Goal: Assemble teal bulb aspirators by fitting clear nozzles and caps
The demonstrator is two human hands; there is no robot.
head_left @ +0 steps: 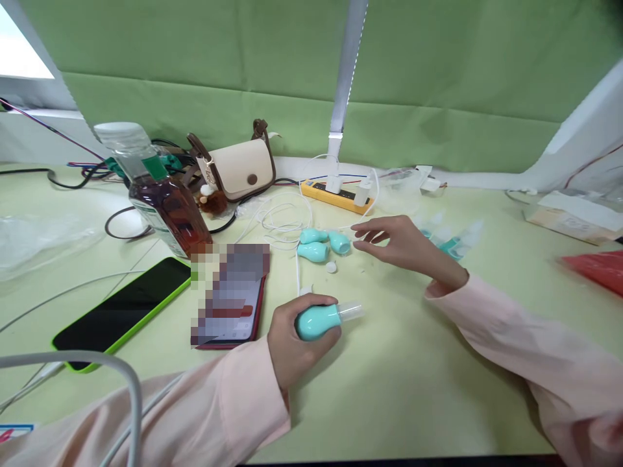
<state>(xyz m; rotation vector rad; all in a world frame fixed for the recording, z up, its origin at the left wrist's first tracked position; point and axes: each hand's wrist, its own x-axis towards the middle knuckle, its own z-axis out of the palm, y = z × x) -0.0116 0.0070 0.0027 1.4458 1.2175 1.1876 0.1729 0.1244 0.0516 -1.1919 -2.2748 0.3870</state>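
Observation:
My left hand is wrapped round a turquoise bulb low in the middle, with a clear tube at its right end. Farther back, three similar bulbs lie together: one in front, one behind it and one at the right. My right hand is just right of that group, fingers apart and holding nothing. A small white cap rests in front of the bulbs. Clear-and-turquoise pieces are partly hidden behind my right wrist.
Two phones, one green-edged and one red-edged, lie left of my left hand. Behind them stands a bottle near a cream bag. A yellow power strip with white cables is at the back; a red packet lies far right.

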